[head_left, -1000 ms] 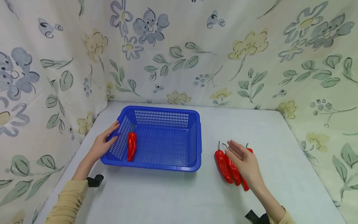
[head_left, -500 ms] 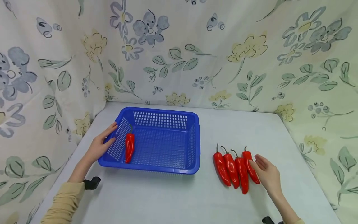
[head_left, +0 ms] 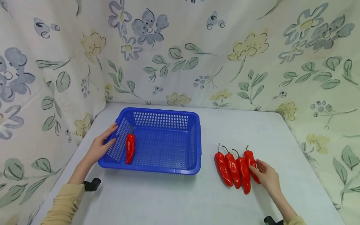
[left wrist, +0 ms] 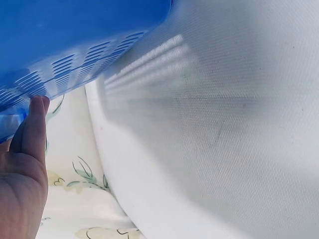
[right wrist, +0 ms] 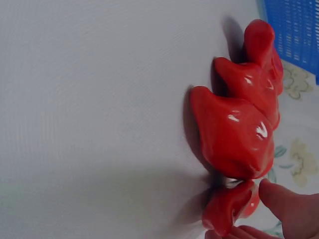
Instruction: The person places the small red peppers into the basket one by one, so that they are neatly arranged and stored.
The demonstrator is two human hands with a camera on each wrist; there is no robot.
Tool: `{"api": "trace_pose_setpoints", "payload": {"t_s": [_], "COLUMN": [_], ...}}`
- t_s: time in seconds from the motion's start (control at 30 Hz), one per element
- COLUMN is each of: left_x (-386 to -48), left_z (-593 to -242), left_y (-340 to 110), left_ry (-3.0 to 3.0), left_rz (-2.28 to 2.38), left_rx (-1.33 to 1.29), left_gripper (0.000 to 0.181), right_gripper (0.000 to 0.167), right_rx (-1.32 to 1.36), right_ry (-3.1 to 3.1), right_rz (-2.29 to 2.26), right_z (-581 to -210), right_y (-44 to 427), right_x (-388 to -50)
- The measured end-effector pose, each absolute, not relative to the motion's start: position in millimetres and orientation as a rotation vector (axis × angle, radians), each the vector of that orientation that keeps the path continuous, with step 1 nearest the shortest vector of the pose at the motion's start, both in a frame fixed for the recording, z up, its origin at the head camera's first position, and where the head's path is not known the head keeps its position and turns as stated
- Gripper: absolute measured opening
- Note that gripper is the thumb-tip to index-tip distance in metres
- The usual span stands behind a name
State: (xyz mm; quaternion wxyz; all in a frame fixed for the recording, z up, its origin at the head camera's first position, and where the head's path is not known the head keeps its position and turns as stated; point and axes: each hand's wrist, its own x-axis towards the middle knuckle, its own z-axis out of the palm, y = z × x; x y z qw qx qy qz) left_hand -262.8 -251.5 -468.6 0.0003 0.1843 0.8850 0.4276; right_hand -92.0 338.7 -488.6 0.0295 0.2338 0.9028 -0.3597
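Note:
Against the left side of a blue basket (head_left: 149,169) lies my left hand (head_left: 98,148), fingers straight. In the left wrist view the fingers of that hand (left wrist: 25,179) touch the slotted basket wall (left wrist: 84,30). One red pepper (head_left: 130,148) lies inside the basket at its left. My right hand (head_left: 268,179) pinches the rightmost red pepper (head_left: 249,157) on the table, thumb on one side and fingers on the other; the right wrist view shows this hand (right wrist: 294,211) at that pepper (right wrist: 227,206). Three more red peppers (head_left: 243,176) lie just left of it.
A white table (head_left: 168,200) carries everything. Behind it and along both sides hangs a flowered cloth (head_left: 208,62). The basket (right wrist: 294,35) stands to the left of the peppers in the head view. Black straps are at both wrists.
My right hand has moved right from above the peppers to the rightmost one, and its thumb and fingers have closed around it. The left hand stays on the basket.

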Motion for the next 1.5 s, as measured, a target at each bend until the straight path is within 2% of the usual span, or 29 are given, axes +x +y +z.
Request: {"api": "trace_pose_setpoints", "payload": {"t_s": [0.33,0.7,1.27,1.5], "left_x": [-262,-266,-265,-260], "left_z": [-467,-466,-470,-459], "left_y": [-252,-252,-252,-246], "left_ry": [2.766,2.768,2.757,2.762], "left_rz": [1.373,1.352,1.381,1.377], "left_rx": [0.564,0.576,0.552,0.533], "left_gripper": [0.053,0.053,0.053,0.054], "right_gripper": [0.066,0.065,0.068,0.067], "right_rx": [0.694,0.801,0.787,0.765], "right_ry": [2.813,2.822,2.841,2.823], "right_rz": [-1.022,-1.057,-1.197,-1.256], "right_z": [-491,-490,-460,-447], "right_y": [340,342,334,326], "right_x": [-95,-90,-90,-88]}}
